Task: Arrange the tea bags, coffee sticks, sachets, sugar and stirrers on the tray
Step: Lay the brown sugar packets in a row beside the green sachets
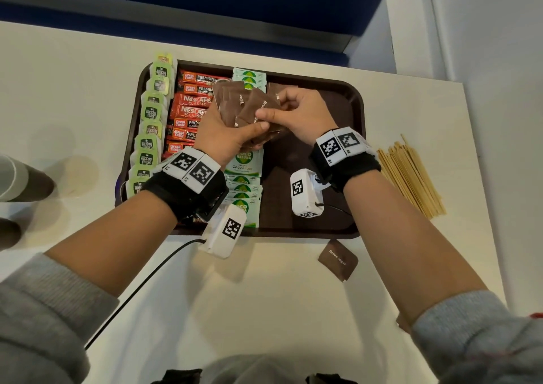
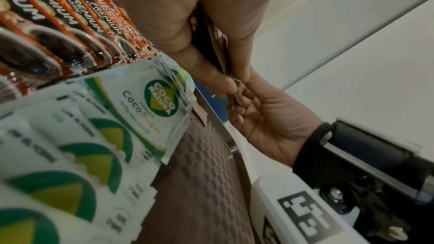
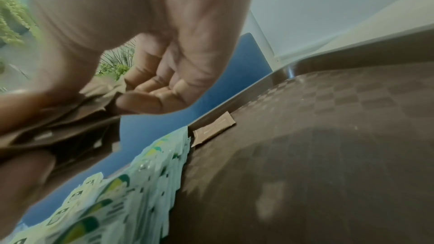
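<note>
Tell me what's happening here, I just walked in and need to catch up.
A person is filling a brown tray with drink supplies. Tea bags, coffee sticks and Coco Sugar sachets already lie in rows on it. The left hand holds a fan of brown sugar packets over the tray, and the right hand pinches one of them. One brown packet lies on the table in front of the tray, and the stirrers are in a pile to its right.

Brown sugar sachets (image 1: 246, 106) fanned above brown tray (image 1: 349, 101); stirrers (image 1: 411, 175) beside tray.
</note>
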